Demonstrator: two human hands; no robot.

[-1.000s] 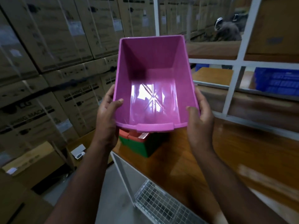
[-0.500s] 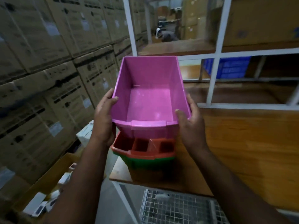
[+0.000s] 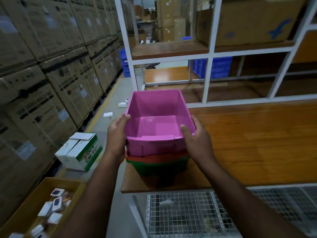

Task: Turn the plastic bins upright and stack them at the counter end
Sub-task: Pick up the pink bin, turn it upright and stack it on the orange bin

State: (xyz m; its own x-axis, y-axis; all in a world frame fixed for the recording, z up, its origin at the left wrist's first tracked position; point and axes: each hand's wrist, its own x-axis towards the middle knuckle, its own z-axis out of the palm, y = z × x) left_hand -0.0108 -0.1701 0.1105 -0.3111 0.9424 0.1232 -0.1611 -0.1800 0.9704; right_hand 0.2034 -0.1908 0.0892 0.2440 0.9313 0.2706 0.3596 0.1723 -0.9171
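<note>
An upright pink plastic bin (image 3: pixel 157 117) sits nested in a red bin (image 3: pixel 154 157), which sits in a green bin (image 3: pixel 161 167). The stack stands at the left end of the wooden counter (image 3: pixel 248 143). My left hand (image 3: pixel 117 134) grips the pink bin's left wall, thumb over the rim. Its right wall is held by my right hand (image 3: pixel 197 140), thumb inside the rim. Only the rims and upper walls of the red and green bins show.
Stacked cardboard cartons (image 3: pixel 51 66) line the left of the aisle. A white and green box (image 3: pixel 80 152) and an open carton of small packets (image 3: pixel 42 212) lie on the floor. White shelving (image 3: pixel 208 54) with blue crates (image 3: pixel 217 67) stands behind the counter. A wire mesh shelf (image 3: pixel 197 215) lies below.
The pink bin has come down from chest height, tipped level, and dropped into the red bin on the stack. Both hands kept their grip and moved down with it.
</note>
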